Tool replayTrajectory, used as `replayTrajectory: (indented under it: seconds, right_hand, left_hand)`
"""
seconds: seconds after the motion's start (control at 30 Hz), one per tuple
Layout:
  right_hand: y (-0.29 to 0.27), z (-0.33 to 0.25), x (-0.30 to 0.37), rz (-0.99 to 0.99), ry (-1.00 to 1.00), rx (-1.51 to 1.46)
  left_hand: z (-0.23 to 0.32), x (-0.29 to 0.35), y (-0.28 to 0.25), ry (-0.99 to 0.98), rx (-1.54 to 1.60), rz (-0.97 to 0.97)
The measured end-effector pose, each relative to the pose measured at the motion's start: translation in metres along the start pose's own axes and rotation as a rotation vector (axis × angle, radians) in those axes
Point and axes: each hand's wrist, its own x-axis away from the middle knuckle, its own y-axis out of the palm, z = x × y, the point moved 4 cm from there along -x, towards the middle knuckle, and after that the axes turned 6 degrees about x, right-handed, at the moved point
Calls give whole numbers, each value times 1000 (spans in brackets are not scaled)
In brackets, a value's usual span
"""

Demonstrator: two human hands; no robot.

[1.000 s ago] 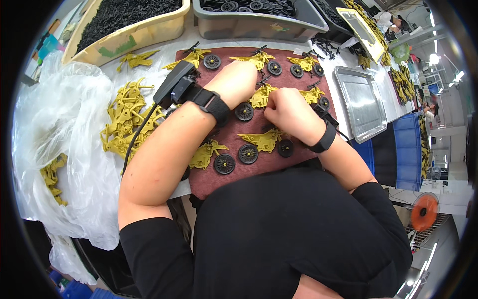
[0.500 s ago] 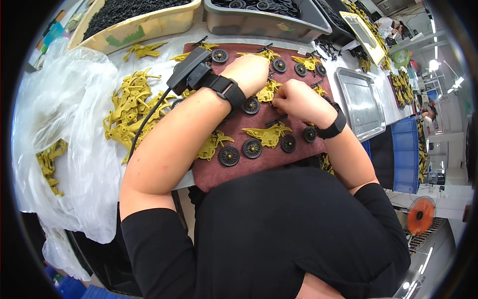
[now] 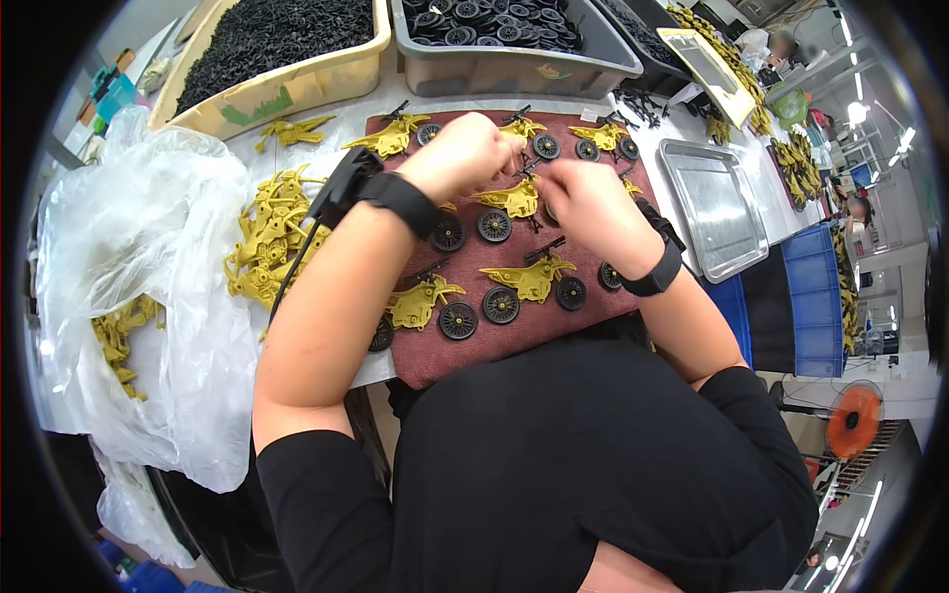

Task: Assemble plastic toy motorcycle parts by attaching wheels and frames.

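Both hands curl over the maroon mat (image 3: 514,341): left hand (image 3: 465,153) and right hand (image 3: 583,203) pinch a yellow toy motorcycle (image 3: 509,198) between them.

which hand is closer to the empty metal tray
Right. The right hand is over the dark red mat, on the side of the metal tray but apart from it. The left hand is farther off, beyond the right hand.
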Motion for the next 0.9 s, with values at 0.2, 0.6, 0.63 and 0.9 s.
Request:
replayTrajectory:
  seconds: [0.2, 0.6, 0.63, 0.9]
  right_hand:
    - [-6, -30, -2, 201, -70, -516]
    - [15, -52, -23, 118, -96, -734]
    - [13, -55, -22, 140, -120, -694]
    - [18, -55, -26, 28, -34, -880]
  left_hand:
    - [-4, 33, -6, -256, 616, -112]
    - [1, 78, -26, -296, 670, 56]
    - [1, 80, -26, -298, 669, 61]
    - [-10, 88, -34, -366, 803, 119]
